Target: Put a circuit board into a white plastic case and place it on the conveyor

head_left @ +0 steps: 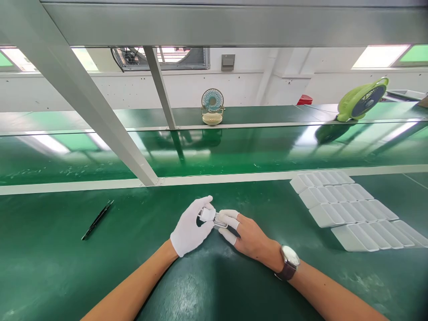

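My left hand (192, 227), in a white glove, pinches a small white and metal part (211, 217) just above the green bench top (214, 285). My right hand (245, 234) wears white finger cots and a wristwatch; its fingertips close on the other end of the same part. Both hands meet at the middle of the bench, close to me. What the part is exactly I cannot make out.
Black tweezers (97, 219) lie to the left. White compartment trays (354, 209) are laid in rows at the right. A slanting metal post (100, 120) rises at the left. Beyond a green conveyor belt (234, 151) stand a small beige fan (212, 107) and a green fan (361, 99).
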`<state>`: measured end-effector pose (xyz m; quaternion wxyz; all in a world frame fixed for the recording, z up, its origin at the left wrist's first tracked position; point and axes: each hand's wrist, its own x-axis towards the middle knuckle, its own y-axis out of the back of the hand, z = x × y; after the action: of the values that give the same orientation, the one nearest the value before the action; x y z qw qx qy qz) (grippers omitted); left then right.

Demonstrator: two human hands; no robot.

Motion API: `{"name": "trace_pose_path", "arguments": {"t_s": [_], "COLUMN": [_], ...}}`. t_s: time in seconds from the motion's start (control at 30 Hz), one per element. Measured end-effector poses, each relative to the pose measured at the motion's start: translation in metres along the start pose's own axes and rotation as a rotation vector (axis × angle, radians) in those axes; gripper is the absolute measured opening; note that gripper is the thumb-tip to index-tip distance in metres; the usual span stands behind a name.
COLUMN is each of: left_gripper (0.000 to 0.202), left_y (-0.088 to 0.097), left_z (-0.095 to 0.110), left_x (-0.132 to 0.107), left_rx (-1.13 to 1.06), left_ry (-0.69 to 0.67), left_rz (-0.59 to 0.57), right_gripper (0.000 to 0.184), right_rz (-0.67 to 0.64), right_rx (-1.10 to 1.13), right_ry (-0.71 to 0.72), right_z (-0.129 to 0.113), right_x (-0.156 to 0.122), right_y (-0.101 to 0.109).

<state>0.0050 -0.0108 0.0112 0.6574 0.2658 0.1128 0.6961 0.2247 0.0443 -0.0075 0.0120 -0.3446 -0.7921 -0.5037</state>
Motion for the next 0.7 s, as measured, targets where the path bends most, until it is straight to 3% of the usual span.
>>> {"name": "trace_pose_path", "arguments": {"t_s": [0.1,0.2,0.3,0.37,0.5,0.7], "left_gripper": [0.063,0.074,0.089,0.081,0.049,0.046], "left_y": [-0.003,-0.005,-0.007,-0.01,-0.017,-0.022], "left_z": [-0.003,-0.005,-0.002,0.0,0.001,-0.003], "left_x": [0.003,0.005,0.002,-0.002,-0.007,-0.008], "left_rx": [-0.044,-0.069,0.062,0.157,0.176,0.198], "left_ry": [0.09,0.165,0.122,0.064,-0.022,-0.025], "left_rz": [0.011,0.122,0.156,0.106,0.065,0.13], "right_gripper": [0.047,0.039,0.044,0.048,0.046,0.043], "right_rz": [0.034,0.152,0.158,0.083,-0.076,-0.122], "right_rx": [0.144,0.533,1.027,1.234,1.356,1.343], "right_ry": [-0.054,-0.234,-0.497,-0.582,-0.587,-0.583], "right_z": [0.002,0.007,0.014,0.016,0.015,0.008], "right_x": [0.001,0.005,0.011,0.014,0.017,0.019], "right_y": [-0.002,-0.003,0.001,0.006,0.012,0.014]}}
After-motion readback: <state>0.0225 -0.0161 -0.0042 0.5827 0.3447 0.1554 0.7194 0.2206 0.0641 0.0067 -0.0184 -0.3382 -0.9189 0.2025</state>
